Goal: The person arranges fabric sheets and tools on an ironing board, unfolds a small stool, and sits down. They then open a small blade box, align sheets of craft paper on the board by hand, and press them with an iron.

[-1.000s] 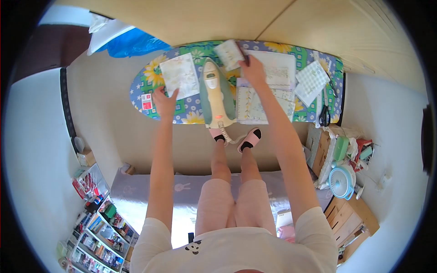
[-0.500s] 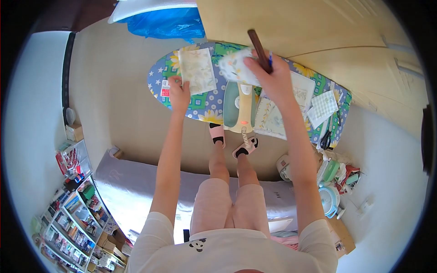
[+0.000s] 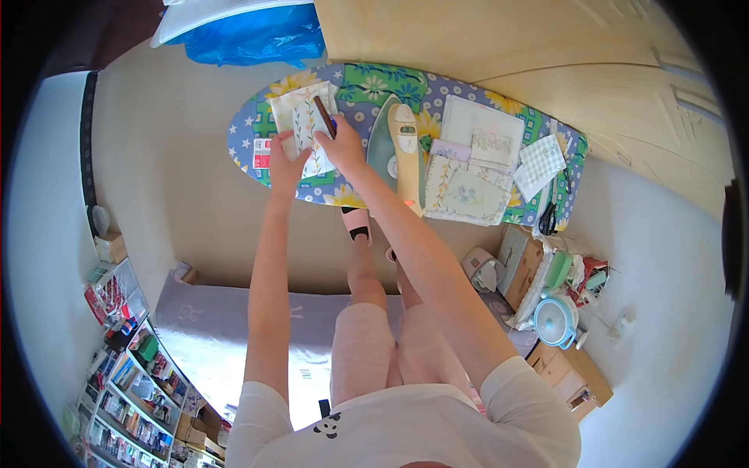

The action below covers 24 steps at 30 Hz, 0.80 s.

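Observation:
A leaf-patterned fabric piece point(image 3: 312, 160) lies over a pale printed fabric piece point(image 3: 285, 101) near the rounded end of the ironing board point(image 3: 343, 195). My left hand point(image 3: 285, 160) is at its left edge, thumb and curled fingers closed on the fabric. My right hand point(image 3: 341, 146) holds a dark brown stick-shaped tool point(image 3: 324, 117), its far end over the fabric. The right thumb touches the fabric's right edge. Just right of that hand stands a cream and green iron point(image 3: 407, 148). A red and white label point(image 3: 262, 154) sits beside my left hand.
Several folded fabric pieces point(image 3: 468, 191) lie right of the iron, with a checked piece point(image 3: 538, 168) and black-handled scissors point(image 3: 548, 220) farther right. Wooden cabinets point(image 3: 499, 39) border the board's far side. A blue plastic bag point(image 3: 250, 39) is at upper left, a bed point(image 3: 226, 320) behind my legs.
My right hand has moved left with the tool and the leaf-patterned fabric, from above the iron onto the pale fabric. My left hand has shifted slightly and now meets that piece's edge.

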Motion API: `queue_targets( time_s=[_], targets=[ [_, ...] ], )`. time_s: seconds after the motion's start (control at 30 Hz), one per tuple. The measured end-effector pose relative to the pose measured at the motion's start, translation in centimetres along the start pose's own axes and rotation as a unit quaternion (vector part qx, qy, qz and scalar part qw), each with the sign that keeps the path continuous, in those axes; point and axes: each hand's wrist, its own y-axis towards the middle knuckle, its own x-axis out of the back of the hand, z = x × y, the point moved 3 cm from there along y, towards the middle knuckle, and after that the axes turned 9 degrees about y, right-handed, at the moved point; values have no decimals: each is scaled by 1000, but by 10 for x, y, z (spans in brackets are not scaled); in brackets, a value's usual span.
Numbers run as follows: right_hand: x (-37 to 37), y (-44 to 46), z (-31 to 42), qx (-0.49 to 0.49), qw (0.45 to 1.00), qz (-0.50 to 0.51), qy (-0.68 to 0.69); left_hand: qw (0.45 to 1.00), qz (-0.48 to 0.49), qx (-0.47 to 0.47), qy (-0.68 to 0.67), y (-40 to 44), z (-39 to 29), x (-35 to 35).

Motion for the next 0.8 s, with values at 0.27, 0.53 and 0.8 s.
queue_targets(
  time_s=[0.27,0.53,0.8],
  targets=[
    [2,2,6,120,992,-25,-44,933,-146,-182,273,-11,-29,-1],
    [12,-43,26,173,984,-33,2,840,-204,-285,415,-32,-31,-26],
    [252,-90,1,39,970,-87,224,866,-224,-344,284,-96,-53,-28]
  ],
)
